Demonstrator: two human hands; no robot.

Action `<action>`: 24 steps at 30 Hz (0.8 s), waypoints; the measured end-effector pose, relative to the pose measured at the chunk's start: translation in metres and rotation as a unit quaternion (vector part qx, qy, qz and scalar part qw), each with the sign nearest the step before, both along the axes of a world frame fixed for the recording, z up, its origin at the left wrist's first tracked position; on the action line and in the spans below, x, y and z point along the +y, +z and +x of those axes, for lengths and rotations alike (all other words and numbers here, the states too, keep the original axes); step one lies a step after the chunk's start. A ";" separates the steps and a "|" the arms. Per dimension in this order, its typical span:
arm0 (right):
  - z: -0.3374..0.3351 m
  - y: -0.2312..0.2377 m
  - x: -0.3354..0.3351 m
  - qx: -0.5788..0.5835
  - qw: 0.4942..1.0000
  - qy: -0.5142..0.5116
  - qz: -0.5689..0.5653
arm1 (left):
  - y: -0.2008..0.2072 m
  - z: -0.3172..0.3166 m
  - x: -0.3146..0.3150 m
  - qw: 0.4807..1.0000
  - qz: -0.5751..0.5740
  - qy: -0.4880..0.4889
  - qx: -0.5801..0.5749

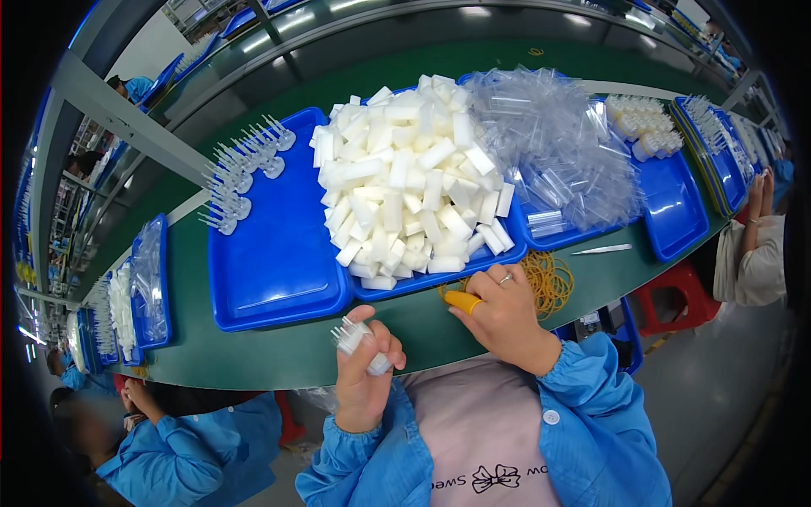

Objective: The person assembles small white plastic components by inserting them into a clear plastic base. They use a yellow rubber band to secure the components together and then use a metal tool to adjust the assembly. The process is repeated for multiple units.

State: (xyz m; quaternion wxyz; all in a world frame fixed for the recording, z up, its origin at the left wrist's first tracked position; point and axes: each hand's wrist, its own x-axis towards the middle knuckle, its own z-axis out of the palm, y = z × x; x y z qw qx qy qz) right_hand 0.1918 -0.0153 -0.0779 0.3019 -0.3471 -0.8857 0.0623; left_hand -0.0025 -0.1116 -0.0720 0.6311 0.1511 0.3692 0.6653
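Note:
My left hand is raised in front of the table's near edge, its fingers wrapped round a small bundle of white pronged plastic pieces. Thin prongs stick up from the bundle, and a whitish block end shows below the fingers. My right hand, with a ring and a yellow finger cot, is bent over the table edge. At its fingertips a thin yellow rubber band appears pinched, partly hidden. Beside that hand lies a pile of yellow rubber bands.
White foam blocks heap over a blue tray. Left of it, a blue tray holds clusters of pronged pieces. Clear plastic sleeves fill another tray. Tweezers lie near a small tray. Co-workers sit on both sides.

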 end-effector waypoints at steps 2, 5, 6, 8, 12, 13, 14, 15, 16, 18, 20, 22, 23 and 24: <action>-0.004 -0.008 0.002 -0.015 0.999 -0.003 0.042 | 0.001 0.002 0.000 1.000 0.004 0.008 -0.018; -0.008 -0.008 0.009 -0.042 0.996 -0.002 0.078 | 0.000 0.002 0.001 1.000 -0.004 0.000 -0.018; -0.007 -0.008 0.010 -0.051 0.995 0.007 0.083 | 0.000 0.003 0.002 1.000 -0.004 -0.001 -0.017; -0.005 -0.010 0.012 -0.065 0.993 0.020 0.094 | -0.001 0.004 0.003 1.000 -0.004 -0.004 -0.014; -0.004 -0.013 0.016 -0.097 0.989 0.061 0.096 | -0.005 0.006 0.006 1.000 -0.010 -0.030 0.004; -0.004 -0.012 0.016 -0.107 0.987 0.075 0.091 | -0.006 0.007 0.007 0.999 -0.010 -0.033 0.003; -0.005 -0.012 0.016 -0.092 0.989 0.067 0.092 | -0.006 0.007 0.007 0.999 -0.010 -0.037 0.002; -0.006 -0.012 0.015 -0.076 0.991 0.060 0.093 | -0.005 0.008 0.008 0.999 -0.010 -0.033 0.011; -0.006 -0.013 0.014 -0.060 0.992 0.053 0.094 | -0.004 0.009 0.008 0.999 -0.010 -0.030 0.021; -0.006 -0.009 0.009 -0.045 0.997 0.033 0.049 | -0.002 0.010 0.010 0.997 -0.008 -0.026 0.070; -0.003 -0.003 0.005 -0.045 0.998 0.024 0.024 | 0.000 0.012 0.012 0.989 -0.004 -0.022 0.146; -0.002 -0.005 0.007 -0.043 0.997 0.024 0.062 | 0.004 0.015 0.013 0.992 -0.004 -0.013 0.125; -0.003 -0.006 0.008 -0.041 0.996 0.024 0.081 | 0.005 0.016 0.014 0.993 -0.003 -0.007 0.114; -0.003 -0.007 0.010 -0.055 0.994 0.036 0.088 | 0.005 0.017 0.014 0.993 -0.008 -0.014 0.121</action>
